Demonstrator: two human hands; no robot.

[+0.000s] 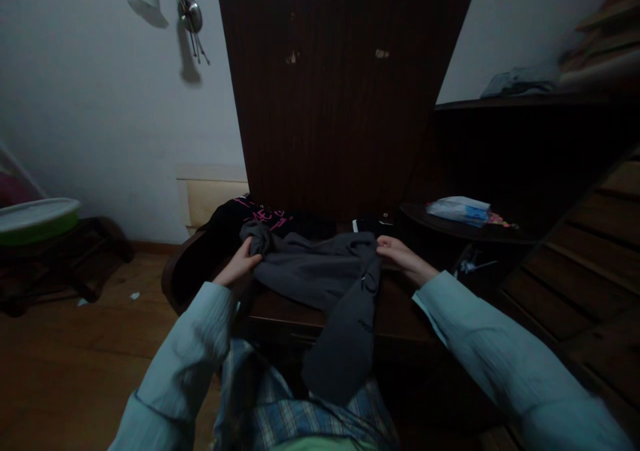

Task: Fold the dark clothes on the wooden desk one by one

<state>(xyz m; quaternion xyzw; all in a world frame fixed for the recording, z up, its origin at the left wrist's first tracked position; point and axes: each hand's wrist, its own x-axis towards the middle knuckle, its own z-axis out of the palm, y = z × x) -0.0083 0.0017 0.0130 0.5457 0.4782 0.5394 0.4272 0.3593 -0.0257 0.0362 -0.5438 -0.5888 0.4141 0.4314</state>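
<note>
- Head view is showing your left hand [243, 262] gripping one bunched end of a grey garment [320, 277], fingers curled tight into the cloth, so that end is lifting slightly off the surface.
- Your right hand [400, 256] is pinching the opposite edge of the garment, fingers closed on the fabric; between the two hands the cloth is being stretched flat.
- You are keeping the garment spread across a dark wooden table [280, 307], with one long part hanging over the near edge toward your lap, apparently because only the upper part is being supported.
- A black cloth [235, 221] is lying just behind the garment, touching it; pink lettering is showing on it, but the light is too dim to read it.
- A white and blue packet [460, 209] is sitting on a round shelf [440, 227] to your right, well apart from your hands; any print on it is too small to make out.
- A dark wardrobe [340, 91] is standing behind the table.
</note>
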